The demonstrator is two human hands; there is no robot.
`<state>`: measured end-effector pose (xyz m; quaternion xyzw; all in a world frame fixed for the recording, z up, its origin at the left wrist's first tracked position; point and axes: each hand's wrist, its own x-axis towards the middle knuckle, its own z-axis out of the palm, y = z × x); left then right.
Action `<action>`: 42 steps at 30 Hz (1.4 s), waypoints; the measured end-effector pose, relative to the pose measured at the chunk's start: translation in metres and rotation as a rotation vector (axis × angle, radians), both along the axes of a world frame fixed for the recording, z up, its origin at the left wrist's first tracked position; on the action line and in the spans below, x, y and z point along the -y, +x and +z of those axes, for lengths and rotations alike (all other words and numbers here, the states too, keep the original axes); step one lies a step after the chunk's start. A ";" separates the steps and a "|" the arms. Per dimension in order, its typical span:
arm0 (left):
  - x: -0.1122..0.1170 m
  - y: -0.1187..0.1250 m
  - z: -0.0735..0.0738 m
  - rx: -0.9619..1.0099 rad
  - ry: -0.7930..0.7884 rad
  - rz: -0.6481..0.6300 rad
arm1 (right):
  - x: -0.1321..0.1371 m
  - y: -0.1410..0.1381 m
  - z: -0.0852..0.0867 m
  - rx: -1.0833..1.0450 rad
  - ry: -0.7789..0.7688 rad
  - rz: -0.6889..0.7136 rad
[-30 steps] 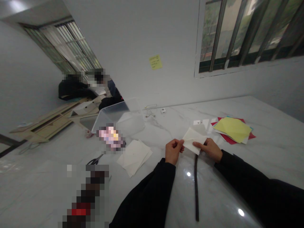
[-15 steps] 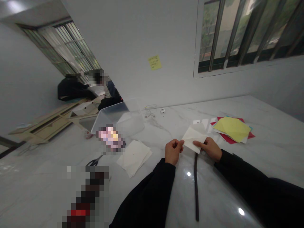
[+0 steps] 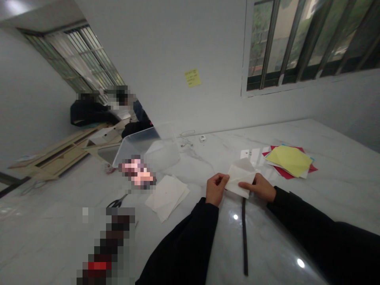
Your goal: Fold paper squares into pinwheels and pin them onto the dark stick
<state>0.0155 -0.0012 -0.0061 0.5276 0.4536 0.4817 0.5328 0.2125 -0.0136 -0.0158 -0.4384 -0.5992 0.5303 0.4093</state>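
1. While the view tilts, the marble table (image 3: 282, 144) runs aslant, a clear plastic box (image 3: 151, 152) standing near its far edge.
2. To the right of the hands lies a stack of colored paper (image 3: 289, 162), yellow on top and red beneath.
3. To their left lie loose white sheets (image 3: 166, 198), with scissors (image 3: 117, 202) just beside them.
4. A dark strap (image 3: 244, 237) lies on the table, directly below the hands.
5. Between the left hand (image 3: 216, 189) and right hand (image 3: 257, 187), a folded white paper (image 3: 240, 178) is held, each hand pinching one side between thumb and fingers.
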 end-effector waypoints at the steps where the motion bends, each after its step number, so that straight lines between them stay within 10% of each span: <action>1: 0.001 0.001 0.001 0.013 -0.017 -0.036 | -0.001 0.000 0.000 0.002 -0.004 -0.023; 6: 0.009 0.008 0.001 0.076 -0.103 -0.191 | 0.001 -0.002 -0.001 0.019 -0.027 -0.158; 19: 0.008 0.012 -0.010 0.268 -0.182 -0.060 | 0.010 -0.015 0.001 -0.065 -0.032 -0.178; 27: 0.003 0.008 -0.012 0.285 -0.211 -0.012 | -0.006 -0.001 0.001 -0.580 -0.306 -0.155; 42: 0.007 0.007 -0.001 0.099 -0.064 -0.086 | 0.001 -0.007 0.000 -0.158 -0.100 -0.105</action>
